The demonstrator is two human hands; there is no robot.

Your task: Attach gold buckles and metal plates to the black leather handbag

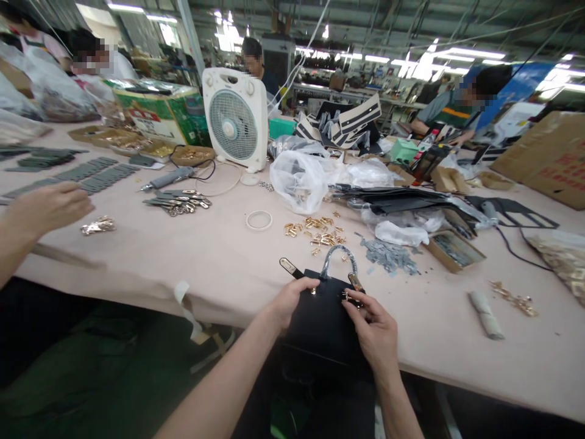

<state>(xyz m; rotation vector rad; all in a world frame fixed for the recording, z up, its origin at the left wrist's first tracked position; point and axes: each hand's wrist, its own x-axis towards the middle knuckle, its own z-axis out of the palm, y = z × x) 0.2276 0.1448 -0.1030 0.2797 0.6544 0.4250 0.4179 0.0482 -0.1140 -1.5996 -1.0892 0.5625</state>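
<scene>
A small black handbag [322, 317] with a wrapped top handle [339, 253] stands at the near table edge. My left hand [289, 300] grips its upper left side, fingers curled over the top edge. My right hand [372, 323] pinches a small gold metal fitting [349, 296] at the bag's upper right, beside a gold clasp. A black strap end with a gold tip [289, 267] sticks out to the left behind the bag.
Loose gold fittings [316, 230], grey cut pieces [388, 256], a white ring [259, 220], clear plastic bags [301, 177] and a white fan [234, 119] lie on the beige table [183, 250]. A co-worker's hand [48, 207] rests at left. Other people sit at the far side.
</scene>
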